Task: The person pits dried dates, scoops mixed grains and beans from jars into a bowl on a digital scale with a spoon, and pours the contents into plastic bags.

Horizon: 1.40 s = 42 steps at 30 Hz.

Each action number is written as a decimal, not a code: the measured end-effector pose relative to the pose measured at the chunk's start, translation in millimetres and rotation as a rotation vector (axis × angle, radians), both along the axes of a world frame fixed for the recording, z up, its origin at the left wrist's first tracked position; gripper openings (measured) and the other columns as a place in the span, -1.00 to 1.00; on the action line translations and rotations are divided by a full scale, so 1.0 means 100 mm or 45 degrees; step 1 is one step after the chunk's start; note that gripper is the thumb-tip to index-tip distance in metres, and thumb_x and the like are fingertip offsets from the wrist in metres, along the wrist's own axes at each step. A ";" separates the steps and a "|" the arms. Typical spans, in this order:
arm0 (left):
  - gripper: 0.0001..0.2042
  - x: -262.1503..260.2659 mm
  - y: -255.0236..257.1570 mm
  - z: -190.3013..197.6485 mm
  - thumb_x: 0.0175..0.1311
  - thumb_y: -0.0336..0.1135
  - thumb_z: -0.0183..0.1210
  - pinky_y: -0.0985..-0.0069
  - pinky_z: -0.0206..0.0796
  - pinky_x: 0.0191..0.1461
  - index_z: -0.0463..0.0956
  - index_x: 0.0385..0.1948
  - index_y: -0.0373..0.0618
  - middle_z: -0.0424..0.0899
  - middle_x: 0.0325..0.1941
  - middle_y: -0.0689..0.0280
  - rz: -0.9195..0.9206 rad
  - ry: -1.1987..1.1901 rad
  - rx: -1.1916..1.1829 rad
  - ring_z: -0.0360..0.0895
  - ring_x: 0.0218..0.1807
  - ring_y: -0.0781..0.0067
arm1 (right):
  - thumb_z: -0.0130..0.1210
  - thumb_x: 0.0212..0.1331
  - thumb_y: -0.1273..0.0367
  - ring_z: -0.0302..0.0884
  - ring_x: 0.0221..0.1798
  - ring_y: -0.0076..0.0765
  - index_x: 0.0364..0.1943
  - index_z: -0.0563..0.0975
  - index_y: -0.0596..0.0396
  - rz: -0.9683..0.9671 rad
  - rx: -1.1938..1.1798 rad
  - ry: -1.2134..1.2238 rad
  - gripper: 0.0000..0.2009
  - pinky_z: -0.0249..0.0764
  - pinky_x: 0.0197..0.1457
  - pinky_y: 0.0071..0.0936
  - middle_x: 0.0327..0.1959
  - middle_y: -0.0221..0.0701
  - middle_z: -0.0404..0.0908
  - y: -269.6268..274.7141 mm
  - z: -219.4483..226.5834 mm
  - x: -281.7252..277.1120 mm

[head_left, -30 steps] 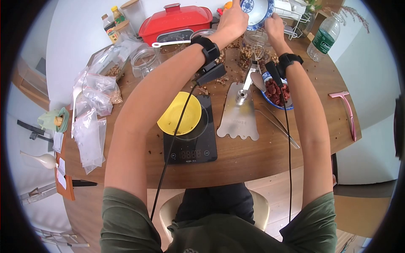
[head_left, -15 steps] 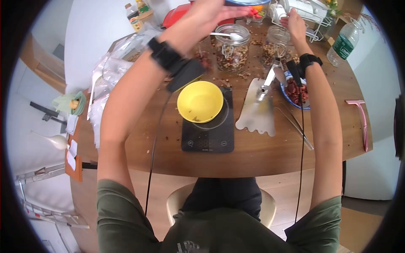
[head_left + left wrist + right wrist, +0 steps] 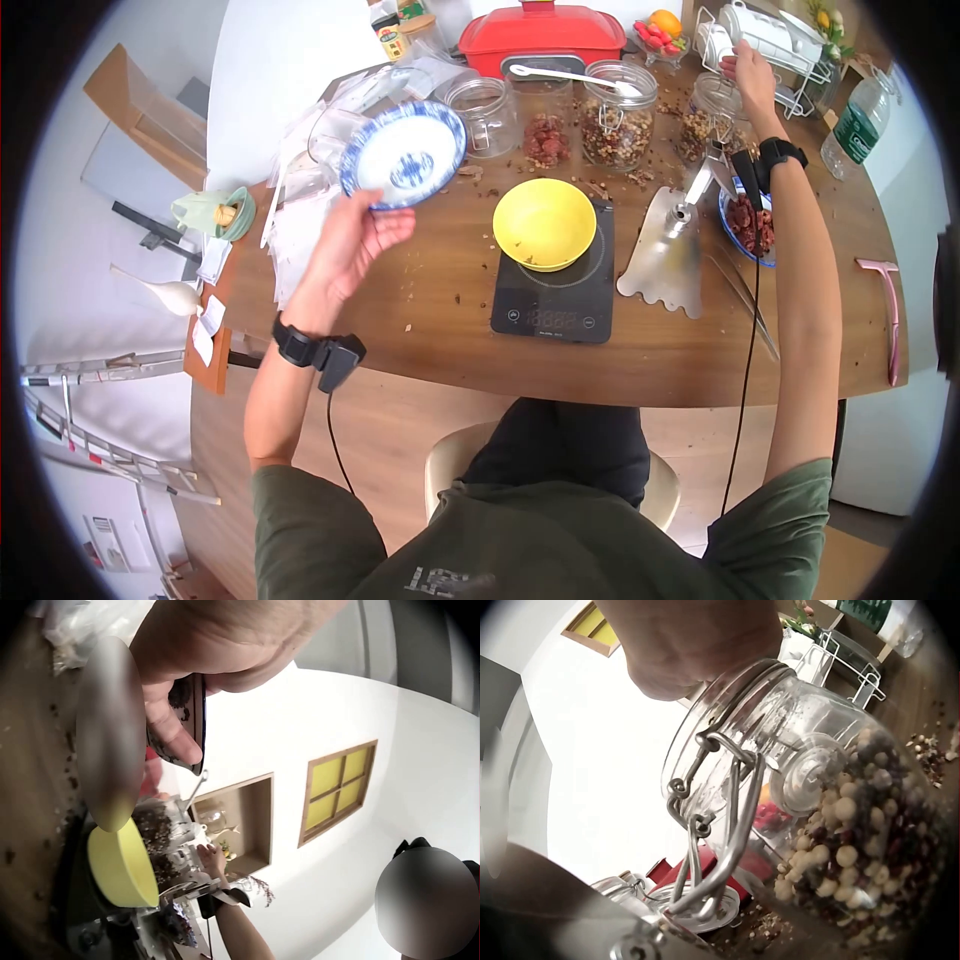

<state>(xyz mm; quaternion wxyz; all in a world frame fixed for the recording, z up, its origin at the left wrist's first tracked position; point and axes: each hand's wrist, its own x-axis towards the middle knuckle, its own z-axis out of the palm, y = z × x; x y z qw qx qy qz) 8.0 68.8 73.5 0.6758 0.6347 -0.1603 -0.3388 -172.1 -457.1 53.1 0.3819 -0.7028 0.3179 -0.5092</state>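
Thumb and fingers of my left hand point(image 3: 350, 245) pinch the edge of a blue-and-white patterned bowl point(image 3: 405, 150), raised and tilted over the left of the table. In the left wrist view, fingers curl over the bowl's rim. My right hand point(image 3: 752, 75) holds nothing; its loosely extended fingers are beside the mouth of a clip-top glass jar point(image 3: 705, 125). Mixed beans and grains partly fill that jar, which is large in the right wrist view. A yellow bowl point(image 3: 545, 225) sits on a black kitchen scale point(image 3: 552, 310), dark crumbs inside.
More glass jars point(image 3: 618, 120) stand in a row, a white spoon point(image 3: 570, 75) across their tops. Behind is a red electric cooker point(image 3: 540, 35). Plastic bags point(image 3: 305, 200) lie left. A metal scraper-like plate point(image 3: 662, 260), tweezers point(image 3: 745, 300) and a bowl of dried red pieces point(image 3: 745, 220) lie right.
My left hand has carried the patterned bowl from above the jars back to the left. My right hand, at the bowl's edge a second ago, is now apart from it, by the right jar.
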 end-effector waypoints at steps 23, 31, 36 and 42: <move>-0.70 -0.04 -0.05 -0.94 0.33 -0.31 -0.15 0.48 0.54 -0.25 0.13 -0.02 -0.31 0.53 -0.29 0.03 -0.032 0.213 -0.027 0.58 -0.35 0.31 | -0.20 0.30 0.19 0.60 -0.28 -0.32 -0.17 0.44 0.44 0.056 0.050 0.015 -0.56 0.52 -0.19 -0.49 -0.32 -0.14 0.60 -0.02 0.04 -0.01; -0.52 -0.30 0.18 -0.78 0.37 -0.10 -0.12 0.59 0.38 -0.56 -0.05 0.15 -0.20 0.47 -0.42 0.20 0.063 0.153 0.032 0.44 -0.58 0.51 | -0.22 0.32 0.22 0.59 -0.22 -0.29 -0.11 0.40 0.45 0.115 0.017 0.025 -0.57 0.52 -0.12 -0.47 -0.25 -0.09 0.57 0.01 0.25 -0.11; -0.52 -0.63 0.37 -0.55 0.39 -0.14 -0.17 0.71 0.09 -0.75 -0.07 0.22 -0.14 0.37 -0.53 0.35 0.233 -0.151 -0.146 0.21 -0.74 0.67 | -0.22 0.31 0.26 0.54 -0.06 -0.16 -0.06 0.35 0.47 0.208 0.028 -0.196 -0.59 0.47 0.04 -0.42 -0.14 0.00 0.52 0.22 0.65 -0.45; -0.67 -0.51 -0.07 -0.32 0.39 -0.20 -0.18 0.76 -0.13 -0.77 0.26 0.07 -0.17 0.29 -0.62 0.44 0.006 -0.126 -0.529 0.04 -0.79 0.75 | -0.16 0.28 0.40 0.52 -0.03 -0.11 -0.04 0.32 0.47 0.223 0.071 -0.371 -0.68 0.48 0.08 -0.40 -0.10 0.02 0.49 0.54 1.04 -0.75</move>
